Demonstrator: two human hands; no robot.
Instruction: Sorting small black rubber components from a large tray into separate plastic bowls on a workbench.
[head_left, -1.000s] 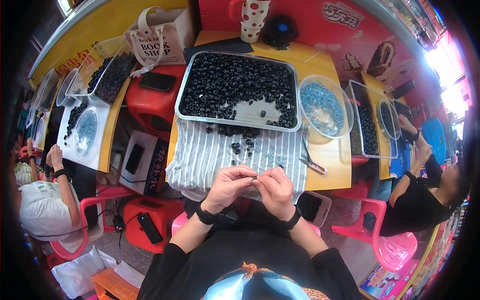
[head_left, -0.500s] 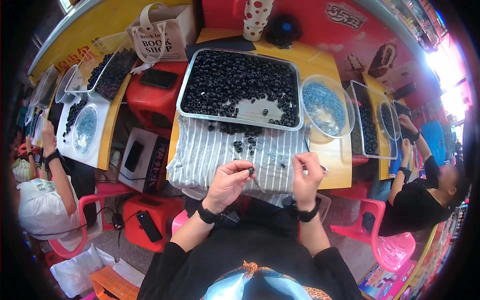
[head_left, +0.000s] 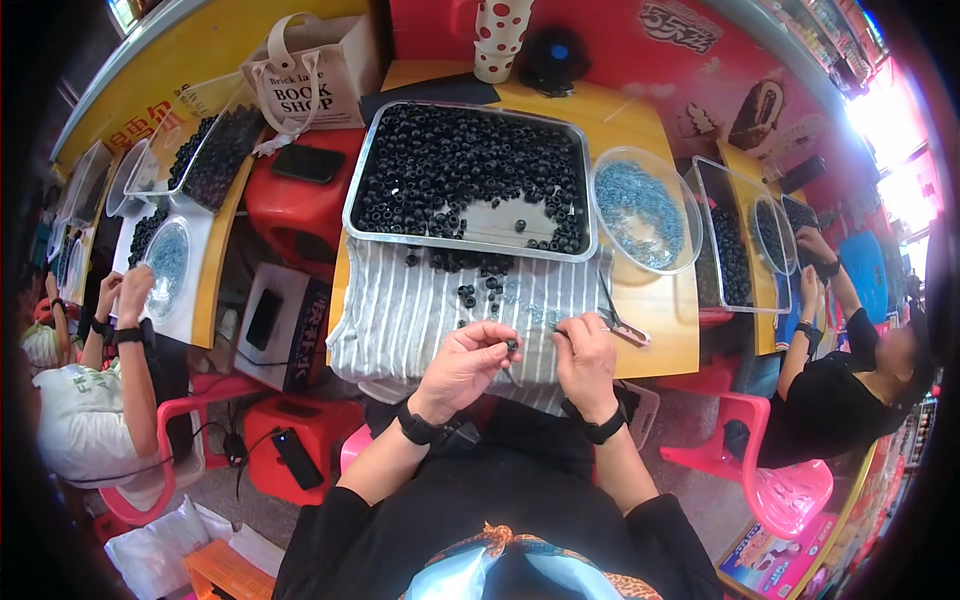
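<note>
My left hand (head_left: 465,368) holds a black bead (head_left: 512,346) pinched between thumb and fingertips, above a grey striped cloth (head_left: 390,325). To its right, my right hand (head_left: 588,366) has its fingers drawn together, low over the cloth beside a scatter of tiny clear-blue pieces (head_left: 540,316); whatever it grips is hidden. Loose black beads (head_left: 467,295) lie on the cloth in front of a metal-rimmed tray (head_left: 470,246) heaped with more of them. An oval clear tub (head_left: 694,222) of clear-blue pieces sits right of the tray. A small cutting tool (head_left: 628,331) lies by my right hand.
A cloth bag (head_left: 320,90) and a phone (head_left: 308,163) rest on red stools at the left. A spotted cup (head_left: 500,40) and a dark round device (head_left: 553,62) stand behind the tray. People work at side tables; a pink chair (head_left: 785,495) is at right.
My right hand has come down and left to the cloth, uncovering the cutting tool. My left hand still holds the bead, slightly further right. The person at left has shifted their hands.
</note>
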